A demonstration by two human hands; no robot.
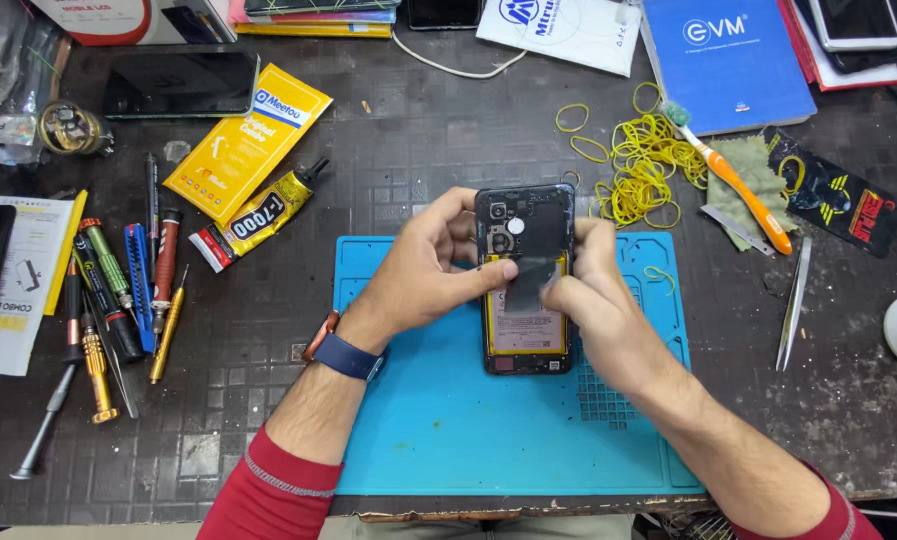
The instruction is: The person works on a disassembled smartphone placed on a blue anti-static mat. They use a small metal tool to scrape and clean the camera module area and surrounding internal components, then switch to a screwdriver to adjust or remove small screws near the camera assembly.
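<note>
Near edge: red sleeves, forearms coming in over the blue repair mat [438, 440] on the dark gridded workbench [248, 400]. Left wrist wears a blue-strap watch [346, 352].

Opened phone [525, 280] lies back-up on the mat's upper middle, rear cover off, yellow-edged battery and camera cutouts exposed. Left hand [423, 270] braces the phone's left edge, thumb pressed across a dark film strip [531, 272] over the battery top. Right hand [593, 295] pinches that strip's right end between thumb and forefinger. Both hands closed on phone and strip, nothing loose.

Step, judged: strip is being worked at the battery — peeling off or laying on, cannot tell which. Next move likely calls for a slow, even pull or press with the left hand keeping the body pinned, so the strip doesn't tear or crease.

Farther out: screwdrivers and pens [118, 290] in a row at left, glue tube [258, 215], yellow packet [246, 140]. Right of the phone: tweezers [793, 305], orange toothbrush [733, 180], heap of yellow rubber bands [643, 170]. Far edge: blue booklet [723, 60], dark phone [180, 85].
</note>
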